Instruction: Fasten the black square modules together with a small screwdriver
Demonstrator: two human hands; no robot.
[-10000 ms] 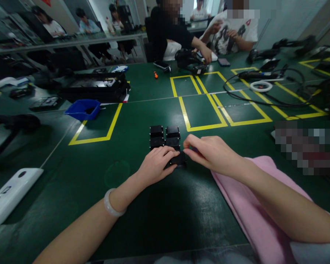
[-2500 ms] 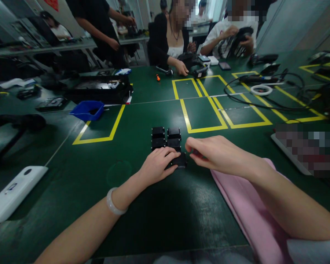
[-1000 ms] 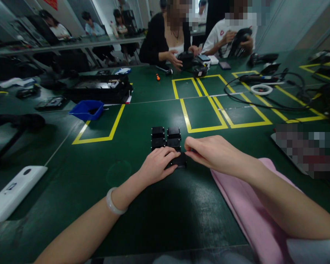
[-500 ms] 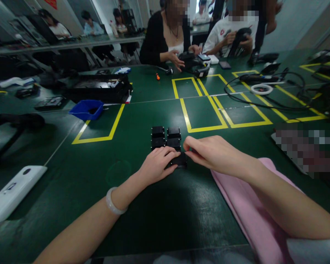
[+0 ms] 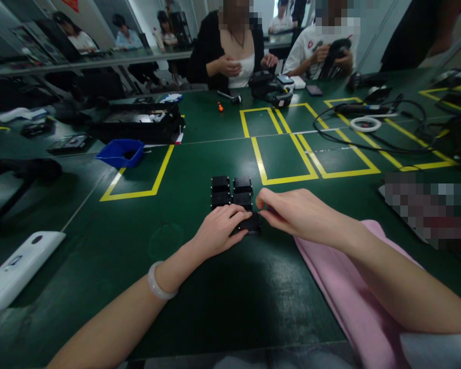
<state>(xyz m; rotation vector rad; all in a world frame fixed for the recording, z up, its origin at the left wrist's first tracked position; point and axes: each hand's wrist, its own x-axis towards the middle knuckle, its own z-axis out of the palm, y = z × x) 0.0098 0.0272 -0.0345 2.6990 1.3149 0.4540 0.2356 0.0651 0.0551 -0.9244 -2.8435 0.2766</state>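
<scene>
Several small black rectangular blocks (image 5: 242, 185) stand in two columns on the green table, with tiny shiny studs along their sides. My left hand (image 5: 221, 228) grips the nearest block (image 5: 252, 223) between thumb and fingers, and covers part of the blocks beside it. At that block's right edge, my right hand (image 5: 297, 210) makes a pinch with thumb and forefinger. What lies between those fingertips is too small to make out. Under my right forearm is a folded pink cloth (image 5: 330, 266).
A blue bin (image 5: 121, 154) and a black tray-like housing (image 5: 138, 123) lie at the left. A white device (image 5: 23, 269) is at the near left. Yellow tape (image 5: 290, 181) marks rectangles. Black cables (image 5: 369, 146) lie at the right. Two people sit across the table.
Both my hands keep nearly the same pose on the block. Across the table, a co-worker's hands have drawn back from the black device, and a standing person has shifted right.
</scene>
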